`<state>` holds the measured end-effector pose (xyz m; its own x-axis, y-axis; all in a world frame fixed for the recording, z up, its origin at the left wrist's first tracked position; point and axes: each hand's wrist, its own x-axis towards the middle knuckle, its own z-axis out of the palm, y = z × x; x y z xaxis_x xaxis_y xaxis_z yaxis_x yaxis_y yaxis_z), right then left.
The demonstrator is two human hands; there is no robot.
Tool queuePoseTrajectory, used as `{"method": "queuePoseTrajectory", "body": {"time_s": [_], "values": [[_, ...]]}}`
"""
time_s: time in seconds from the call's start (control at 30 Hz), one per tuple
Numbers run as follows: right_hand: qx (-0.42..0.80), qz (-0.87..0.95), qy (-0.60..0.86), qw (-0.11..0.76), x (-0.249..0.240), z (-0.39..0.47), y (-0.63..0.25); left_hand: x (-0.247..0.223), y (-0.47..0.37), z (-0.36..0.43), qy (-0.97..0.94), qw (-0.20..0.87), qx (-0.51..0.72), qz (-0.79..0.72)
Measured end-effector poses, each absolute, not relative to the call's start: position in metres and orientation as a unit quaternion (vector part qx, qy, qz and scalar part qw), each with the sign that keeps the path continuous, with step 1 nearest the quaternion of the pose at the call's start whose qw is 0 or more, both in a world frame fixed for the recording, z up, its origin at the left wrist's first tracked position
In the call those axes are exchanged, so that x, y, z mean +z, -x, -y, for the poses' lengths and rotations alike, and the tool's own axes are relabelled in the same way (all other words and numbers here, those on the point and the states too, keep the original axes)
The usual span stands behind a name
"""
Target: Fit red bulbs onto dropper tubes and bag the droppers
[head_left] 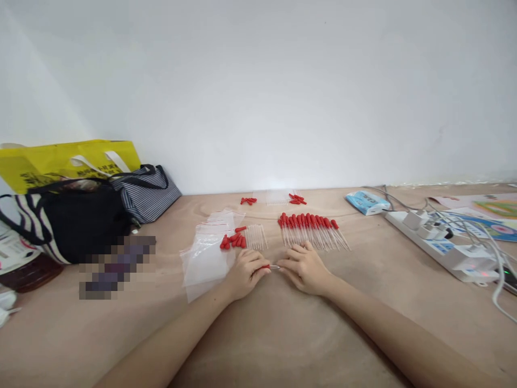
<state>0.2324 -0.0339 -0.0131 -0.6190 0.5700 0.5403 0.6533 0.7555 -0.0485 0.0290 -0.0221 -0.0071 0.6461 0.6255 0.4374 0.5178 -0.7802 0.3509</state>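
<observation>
Between my hands a red rubber bulb (266, 266) meets a thin glass dropper tube (275, 267). My left hand (246, 272) pinches the bulb, while my right hand (305, 268) grips the tube, its far end hidden by the fingers. Just beyond the left hand lie a small heap of loose red rubber bulbs (233, 241) and a row of bare glass tubes (255, 237). Past my right hand is a row of droppers with red bulbs fitted (309, 222), tips toward me. Clear zip bags (210, 258) lie overlapping left of the heap.
More red bulbs (298, 199) and tubes lie near the wall. On the left stand a black bag (86, 221), a striped bag (147, 195) and a yellow bag (121, 148). A blue tissue pack (367, 202) and a power strip (428, 242) with cables are on the right.
</observation>
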Motion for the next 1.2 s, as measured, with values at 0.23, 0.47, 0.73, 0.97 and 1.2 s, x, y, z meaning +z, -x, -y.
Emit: {"method": "queuePoseTrajectory", "body": {"time_s": [0.23,0.47,0.73,0.97,1.2], "values": [[-0.078,0.909,0.334,0.238,-0.013,0.035,-0.235,-0.003,-0.021,0.015,-0.914,0.120,0.234,-0.308],[-0.057,0.879,0.396,0.260,-0.019,0.031,-0.238,-0.004,-0.017,0.014,-0.880,0.110,0.275,-0.372],[-0.012,0.704,0.623,0.341,-0.013,-0.004,-0.211,-0.009,-0.017,0.011,-0.843,0.046,0.331,-0.421],[-0.029,0.678,0.690,0.250,-0.012,-0.028,-0.177,-0.008,-0.017,0.011,-0.858,0.046,0.302,-0.413],[-0.050,0.691,0.685,0.225,-0.016,-0.031,-0.178,-0.009,-0.018,0.014,-0.861,0.045,0.290,-0.416]]}}
